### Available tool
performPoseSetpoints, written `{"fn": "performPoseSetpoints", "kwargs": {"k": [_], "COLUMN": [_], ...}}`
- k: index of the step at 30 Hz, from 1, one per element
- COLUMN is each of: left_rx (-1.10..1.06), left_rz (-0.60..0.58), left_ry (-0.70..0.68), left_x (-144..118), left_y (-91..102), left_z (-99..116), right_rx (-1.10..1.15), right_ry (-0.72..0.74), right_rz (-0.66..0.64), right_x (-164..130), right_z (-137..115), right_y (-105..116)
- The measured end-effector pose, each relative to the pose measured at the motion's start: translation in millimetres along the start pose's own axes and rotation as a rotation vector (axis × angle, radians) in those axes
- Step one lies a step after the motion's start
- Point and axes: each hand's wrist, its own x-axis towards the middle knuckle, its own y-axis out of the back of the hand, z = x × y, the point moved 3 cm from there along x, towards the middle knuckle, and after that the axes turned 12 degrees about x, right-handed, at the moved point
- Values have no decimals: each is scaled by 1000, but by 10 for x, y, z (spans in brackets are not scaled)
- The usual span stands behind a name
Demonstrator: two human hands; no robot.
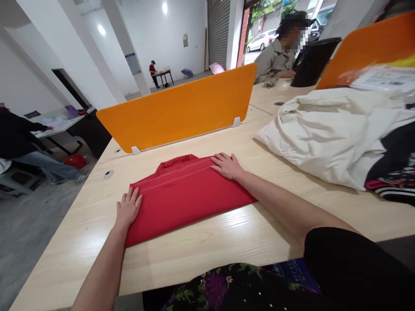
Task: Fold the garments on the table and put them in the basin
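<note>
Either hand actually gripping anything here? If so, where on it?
Nothing gripped. Both hands lie flat on the folded red garment: left hand on its left edge, right hand on the upper right edge near the collar.

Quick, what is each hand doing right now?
Left hand: open, flat on the left edge of the folded red garment, holding nothing.
Right hand: open, flat on the garment's far right corner, holding nothing.

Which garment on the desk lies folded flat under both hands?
The red garment, pressed by the left hand and right hand; the cream garment lies bunched and untouched to its right.
</note>
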Motion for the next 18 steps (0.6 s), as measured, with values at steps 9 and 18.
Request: {"fn": "performPoseSetpoints", "kwargs": {"k": [9,18], "left_rx": [-53,-163], "left_rz": [230,52], "left_ry": [-157,-358], "left_x": [-209,-278], "left_y": [518,349], "left_z": [984,1778], "right_rx": [741,1398], "right_ry": [-547,-525], "right_rz": [258,-109], "right_x": [-426,-783], "right_z": [414,23], "right_y": [383,596]}}
